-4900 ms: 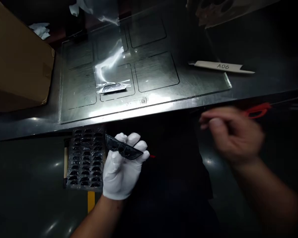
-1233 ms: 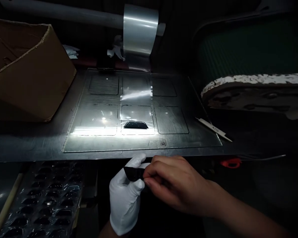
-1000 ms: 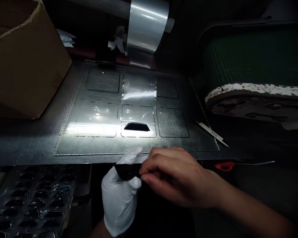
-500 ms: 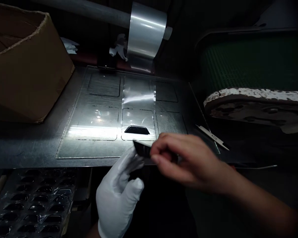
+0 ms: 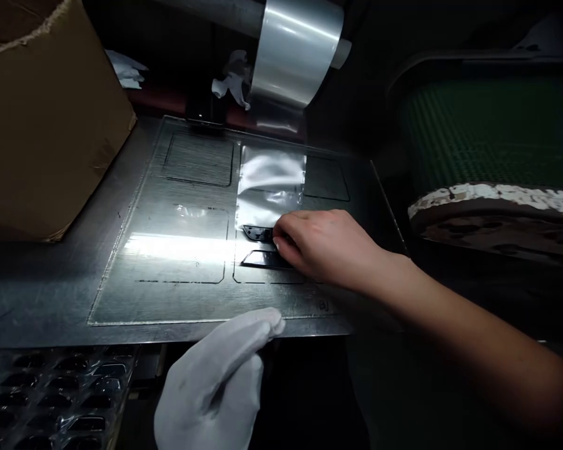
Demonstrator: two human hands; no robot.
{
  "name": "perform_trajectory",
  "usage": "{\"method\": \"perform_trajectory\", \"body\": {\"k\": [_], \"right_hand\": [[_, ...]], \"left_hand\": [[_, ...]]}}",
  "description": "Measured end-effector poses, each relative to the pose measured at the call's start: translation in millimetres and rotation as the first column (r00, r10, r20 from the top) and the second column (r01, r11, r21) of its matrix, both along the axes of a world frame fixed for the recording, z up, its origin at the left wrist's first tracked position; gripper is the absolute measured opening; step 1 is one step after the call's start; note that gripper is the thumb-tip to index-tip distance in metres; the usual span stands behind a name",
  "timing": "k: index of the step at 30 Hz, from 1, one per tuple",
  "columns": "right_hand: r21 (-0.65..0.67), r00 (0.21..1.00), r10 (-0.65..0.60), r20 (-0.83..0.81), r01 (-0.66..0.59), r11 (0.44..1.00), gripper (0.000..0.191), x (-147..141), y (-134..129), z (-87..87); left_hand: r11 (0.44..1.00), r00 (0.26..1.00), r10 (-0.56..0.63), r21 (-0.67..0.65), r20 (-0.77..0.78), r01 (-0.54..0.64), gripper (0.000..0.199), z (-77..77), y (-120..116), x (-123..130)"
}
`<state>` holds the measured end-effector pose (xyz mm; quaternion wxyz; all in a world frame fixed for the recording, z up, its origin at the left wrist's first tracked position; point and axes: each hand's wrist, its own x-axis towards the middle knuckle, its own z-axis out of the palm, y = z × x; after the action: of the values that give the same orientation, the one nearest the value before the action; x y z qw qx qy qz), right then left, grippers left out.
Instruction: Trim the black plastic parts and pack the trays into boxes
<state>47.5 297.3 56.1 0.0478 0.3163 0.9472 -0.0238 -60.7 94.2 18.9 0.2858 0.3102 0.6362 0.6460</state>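
Note:
My bare right hand pinches one end of a small black plastic part, its moulded side showing, at the near end of a strip of clear film. My fingers hide the part's right end. Just below it, a second black part with a glossy face lies flat on the clear sheet marked with black outlines. The right hand partly covers this one too. My left hand, in a white glove, is open and holds nothing; its stretched fingers point at the sheet's front edge.
A film roll hangs on a bar behind the sheet. On the left stand a cardboard box and, lower down, a clear tray with many black parts. A green ribbed belt rises at the right.
My right hand has moved from above my gloved hand up to the film strip, carrying the black part there. My left hand has dropped lower and its fingers have drawn together. The view has shifted slightly.

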Motion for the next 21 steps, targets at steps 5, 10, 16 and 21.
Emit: {"method": "perform_trajectory", "body": {"k": [5, 10, 16, 21], "right_hand": [[-0.081, 0.923, -0.148, -0.355, 0.127, 0.989, 0.017, 48, -17, 2.3], [-0.075, 0.790, -0.431, -0.436, 0.445, 0.892, 0.020, 146, -54, -20.3], [0.086, 0.769, -0.532, -0.353, 0.594, 0.800, 0.040, 211, -58, -58.8], [0.078, 0.748, -0.502, -0.435, 0.586, 0.806, 0.033, 213, -52, -52.2]], "left_hand": [[0.996, 0.995, -0.092, 0.023, 0.043, 0.091, 0.023, 3.0, 0, -7], [0.994, 0.994, -0.108, 0.005, 0.025, 0.108, 0.020, -5.1, -2, -10], [0.993, 0.993, -0.109, 0.042, -0.040, 0.111, 0.021, -5.5, 2, -16], [0.998, 0.962, 0.049, -0.012, -0.268, -0.054, 0.022, 17.6, 27, -45]]}}
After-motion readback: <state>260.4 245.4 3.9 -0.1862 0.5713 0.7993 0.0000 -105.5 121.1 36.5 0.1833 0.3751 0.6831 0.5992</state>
